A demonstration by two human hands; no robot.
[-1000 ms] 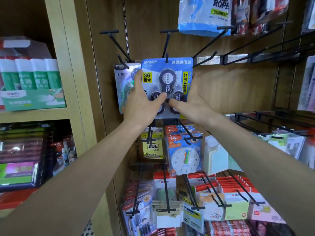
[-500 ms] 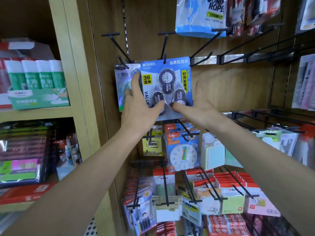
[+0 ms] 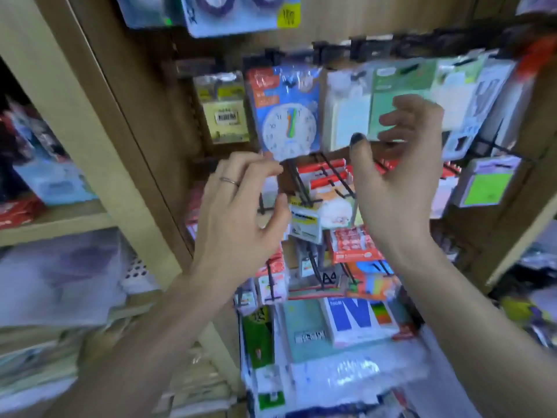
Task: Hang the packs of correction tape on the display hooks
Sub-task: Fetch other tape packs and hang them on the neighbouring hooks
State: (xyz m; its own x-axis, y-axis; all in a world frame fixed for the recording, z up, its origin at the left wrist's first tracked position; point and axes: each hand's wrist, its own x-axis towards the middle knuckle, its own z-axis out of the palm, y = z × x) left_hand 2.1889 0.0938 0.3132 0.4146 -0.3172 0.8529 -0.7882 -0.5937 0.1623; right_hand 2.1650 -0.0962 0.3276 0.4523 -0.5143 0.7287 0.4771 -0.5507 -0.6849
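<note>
The blue pack of correction tape [image 3: 238, 13] hangs at the top edge of the view, only its lower part showing, blurred. My left hand [image 3: 241, 215] hovers well below it with fingers spread and nothing in it, a ring on one finger. Level with it to the right, my right hand [image 3: 398, 176] is also empty with curled, parted fingers and a dark thumbnail. Both hands float in front of the lower display hooks [image 3: 304, 188], touching nothing.
A clock card [image 3: 286, 113], a yellow pack [image 3: 223, 110] and sticky-note packs [image 3: 398, 110] hang on the row behind my hands. Red and orange packs [image 3: 352, 245] fill lower hooks. A wooden upright [image 3: 90, 116] separates shelves on the left. Blue-and-white packs [image 3: 349, 318] lie below.
Both hands let go of the blue pack, which stays hanging on its hook. My hands dropped away from it and the view tilted down, so the pack slid to the top edge.
</note>
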